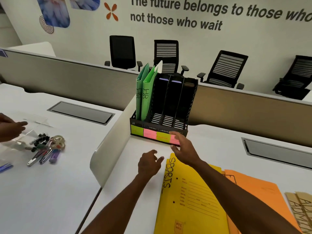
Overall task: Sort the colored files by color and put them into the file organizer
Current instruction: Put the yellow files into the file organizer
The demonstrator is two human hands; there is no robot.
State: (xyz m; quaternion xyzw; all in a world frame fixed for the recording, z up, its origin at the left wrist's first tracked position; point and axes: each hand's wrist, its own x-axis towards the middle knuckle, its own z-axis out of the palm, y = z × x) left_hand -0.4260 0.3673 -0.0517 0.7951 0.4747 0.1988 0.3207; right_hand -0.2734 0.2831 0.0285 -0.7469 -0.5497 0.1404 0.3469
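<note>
A black file organizer stands on the white desk, with green and pink sticky labels along its front. Two green files marked HR stand upright in its leftmost slot; the other slots hold nothing. A yellow file marked SPORTS lies flat in front, partly over orange files. Brown files marked ADMIN lie at the right edge. My left hand hovers open just left of the yellow file's top corner. My right hand is open above that corner, close to the organizer's front.
A low white divider runs along the left of my desk. Beyond it, another person's hand reaches over clips, tape rolls and pens. Recessed cable trays sit in both desks. Office chairs stand behind the partition.
</note>
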